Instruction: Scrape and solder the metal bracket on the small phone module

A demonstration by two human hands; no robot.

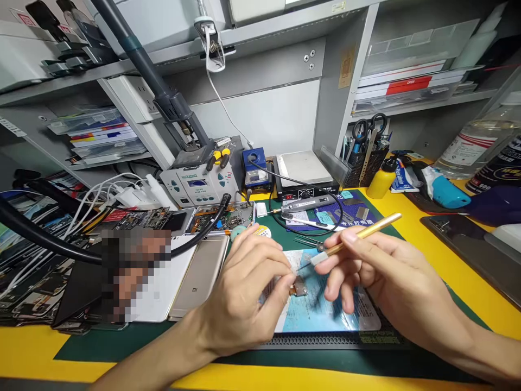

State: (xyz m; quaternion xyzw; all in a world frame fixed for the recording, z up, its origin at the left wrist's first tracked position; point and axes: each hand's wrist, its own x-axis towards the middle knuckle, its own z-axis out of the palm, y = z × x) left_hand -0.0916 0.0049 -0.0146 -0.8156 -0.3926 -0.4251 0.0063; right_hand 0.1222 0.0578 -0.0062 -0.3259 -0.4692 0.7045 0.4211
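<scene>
With the right hand point(393, 269) clamped on the gold-handled tool point(378, 225), steady the component point(300, 287) beside the fingertips of the left hand point(246, 285), grip indeterminable.

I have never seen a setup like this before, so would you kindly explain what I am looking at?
No machine arm is at work here: these are a person's bare hands, seen by a camera worn on the head, looking forward and down at a workbench. The right hand holds a slim gold-handled tool with a pale, flat end. The left hand is beside a small metallic part; whether it grips anything is unclear. That part lies over a blue-and-white sheet, above a green mat. To the left lies a phone marked "MI"; behind the hands are a toothbrush and a yellow bottle.
</scene>
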